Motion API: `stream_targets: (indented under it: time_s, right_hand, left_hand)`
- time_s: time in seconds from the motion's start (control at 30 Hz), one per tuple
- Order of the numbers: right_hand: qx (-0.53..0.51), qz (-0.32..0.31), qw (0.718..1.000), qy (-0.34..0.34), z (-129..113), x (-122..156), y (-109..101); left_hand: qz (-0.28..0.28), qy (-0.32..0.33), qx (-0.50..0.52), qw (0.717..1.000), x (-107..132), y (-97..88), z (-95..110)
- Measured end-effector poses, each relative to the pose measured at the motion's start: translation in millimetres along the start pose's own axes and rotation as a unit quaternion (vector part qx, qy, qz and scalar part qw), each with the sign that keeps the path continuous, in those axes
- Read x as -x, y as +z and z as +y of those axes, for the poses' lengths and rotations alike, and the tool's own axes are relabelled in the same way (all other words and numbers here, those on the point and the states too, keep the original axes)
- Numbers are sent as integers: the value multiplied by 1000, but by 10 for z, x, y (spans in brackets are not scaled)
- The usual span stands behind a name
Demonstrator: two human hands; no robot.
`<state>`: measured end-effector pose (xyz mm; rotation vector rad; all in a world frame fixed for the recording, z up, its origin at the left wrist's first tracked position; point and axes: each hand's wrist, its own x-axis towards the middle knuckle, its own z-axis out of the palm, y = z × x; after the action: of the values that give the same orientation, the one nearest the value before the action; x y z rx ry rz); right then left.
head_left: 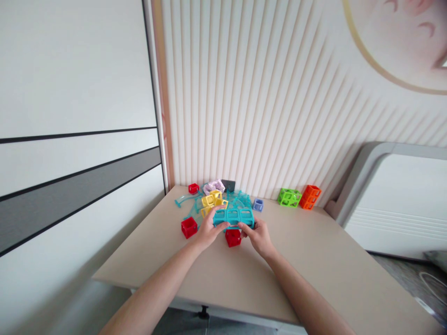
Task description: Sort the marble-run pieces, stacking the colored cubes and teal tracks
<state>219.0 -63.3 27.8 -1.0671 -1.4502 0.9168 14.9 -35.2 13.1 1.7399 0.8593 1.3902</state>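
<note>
My left hand [208, 230] and my right hand [258, 235] both grip a teal row of open frame cubes [233, 217], one hand at each end, just above the beige table [314, 260]. Directly under the teal piece, between my hands, sits a red frame cube [233, 237]. A second red cube [189, 227] rests left of my left hand. Behind the teal piece lie yellow frame cubes [211, 201] on clear teal curved track pieces [188, 200].
At the back by the ribbed wall stand a small red cube [193, 188], a pale lilac piece [214, 186], a dark grey piece [228, 185], a small blue cube [258, 204], a green frame block [289, 197] and an orange one [309, 196]. A white cabinet [401, 200] stands on the right.
</note>
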Motion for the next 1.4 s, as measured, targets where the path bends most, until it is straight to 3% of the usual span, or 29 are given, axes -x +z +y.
stream_targets:
  time_s: [0.2, 0.5, 0.73, 1.07, 1.4]
  right_hand:
    - [10, -9, 1000, -1, 71, 19, -19]
    - [5, 8, 1000, 4, -61, 4, 25]
    - [-29, -1, 1000, 1, -18, -46, 4]
    - [-54, 22, 998, -26, -55, -35, 2]
    - [-75, 32, 997, 1, 38, -68, -47]
  left_hand:
    - [-27, -13, -3, 1000, -19, -29, 7]
    - [-16, -19, 34, 999, 2, 6, 0]
    - [-45, -31, 70, 996, 26, 12, 45]
    - [-28, 19, -39, 999, 31, 17, 27]
    - [-59, 8, -19, 998, 69, 36, -13]
